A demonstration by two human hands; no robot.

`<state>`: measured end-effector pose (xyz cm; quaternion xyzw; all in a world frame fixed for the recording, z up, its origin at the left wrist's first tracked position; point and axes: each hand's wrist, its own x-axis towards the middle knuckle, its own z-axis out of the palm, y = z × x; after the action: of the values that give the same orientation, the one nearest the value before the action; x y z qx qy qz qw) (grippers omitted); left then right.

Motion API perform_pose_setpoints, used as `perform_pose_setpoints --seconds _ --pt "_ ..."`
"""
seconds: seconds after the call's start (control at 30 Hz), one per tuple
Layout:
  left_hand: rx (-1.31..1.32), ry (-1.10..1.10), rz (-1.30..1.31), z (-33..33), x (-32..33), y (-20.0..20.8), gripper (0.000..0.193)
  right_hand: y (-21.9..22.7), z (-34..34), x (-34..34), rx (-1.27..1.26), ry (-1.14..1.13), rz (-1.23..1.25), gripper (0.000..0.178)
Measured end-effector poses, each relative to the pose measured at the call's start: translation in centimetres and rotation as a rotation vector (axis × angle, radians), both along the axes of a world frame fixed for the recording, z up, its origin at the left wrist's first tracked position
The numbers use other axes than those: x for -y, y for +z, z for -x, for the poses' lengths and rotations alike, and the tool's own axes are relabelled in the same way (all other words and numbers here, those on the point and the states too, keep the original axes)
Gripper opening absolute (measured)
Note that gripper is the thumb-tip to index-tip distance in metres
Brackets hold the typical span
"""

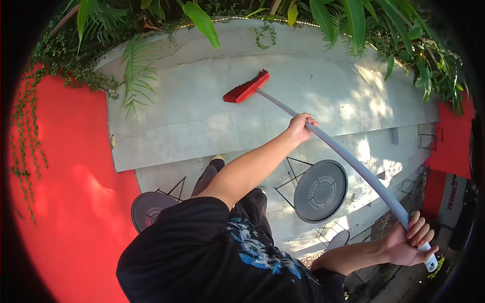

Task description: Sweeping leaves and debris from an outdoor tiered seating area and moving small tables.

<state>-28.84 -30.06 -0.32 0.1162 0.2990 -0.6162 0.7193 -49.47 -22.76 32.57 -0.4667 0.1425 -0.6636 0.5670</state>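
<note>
Broom [348, 157] is judged light, stiff; best held mid-length and near end. Left fingers [310, 120] and right fingers [419, 231] are clamped there.

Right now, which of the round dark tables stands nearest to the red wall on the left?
The leftmost table, partly hidden by the black sleeve. The large middle table and the small lower table are farther right.

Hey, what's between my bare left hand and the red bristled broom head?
The head view shows only a stretch of long grey tubular handle between your left hand and the broom head, against pale concrete.
</note>
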Motion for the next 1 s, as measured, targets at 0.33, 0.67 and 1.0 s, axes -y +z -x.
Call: perform_pose_setpoints --seconds 0.33,0.67,1.0 --pt "0.146 0.103 -0.201 5.6 -0.8 2.8 0.016 -5.3 15.8 5.4 0.133 -0.028 -0.013 0.048" --pt "0.472 -0.117 -0.857 0.2 5.7 -13.8 0.010 -16.0 9.6 9.7 0.206 -0.216 -0.526 0.034" --pt "0.383 -0.383 -0.544 25.4 20.8 -4.2 0.014 -4.9 23.5 13.0 0.001 -0.460 -0.154 0.032"
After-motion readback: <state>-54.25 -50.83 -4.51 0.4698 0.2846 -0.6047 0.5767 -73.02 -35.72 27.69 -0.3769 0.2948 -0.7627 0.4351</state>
